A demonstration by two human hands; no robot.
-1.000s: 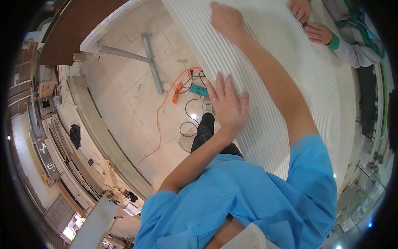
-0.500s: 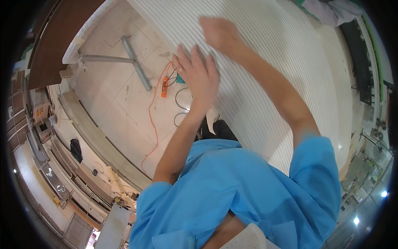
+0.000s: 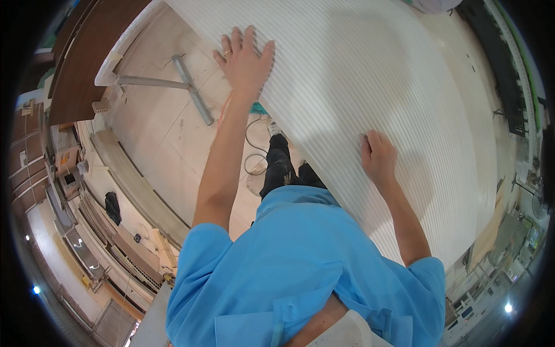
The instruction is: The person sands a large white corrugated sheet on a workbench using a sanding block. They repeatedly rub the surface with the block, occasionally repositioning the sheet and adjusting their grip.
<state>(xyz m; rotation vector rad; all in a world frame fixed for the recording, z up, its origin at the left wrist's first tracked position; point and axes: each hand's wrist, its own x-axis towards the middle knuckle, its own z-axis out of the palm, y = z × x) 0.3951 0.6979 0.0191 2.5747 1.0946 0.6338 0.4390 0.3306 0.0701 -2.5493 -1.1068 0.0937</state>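
A large white ribbed panel (image 3: 370, 75) lies in front of me and fills the upper right of the view. My left hand (image 3: 245, 58) lies flat on it near its left edge, fingers spread, arm stretched out. Closer to my body, my right hand (image 3: 378, 157) rests palm down on the panel's ribbed surface, fingers together and slightly bent. Neither hand holds anything. My blue shirt (image 3: 300, 272) fills the lower middle, and my dark trouser leg (image 3: 280, 168) shows below the panel's edge.
On the pale tiled floor (image 3: 156, 133) to the left lie a grey metal T-shaped bar (image 3: 193, 98), a looped white cable (image 3: 253, 156) and a teal tool (image 3: 259, 108). A dark wooden board (image 3: 87, 58) stands at the upper left. Long pale slabs (image 3: 136, 188) line the left side.
My left hand slid forward along the panel's left edge. My right hand drew back from the far end toward my body. Another person's hands at the far side left the view.
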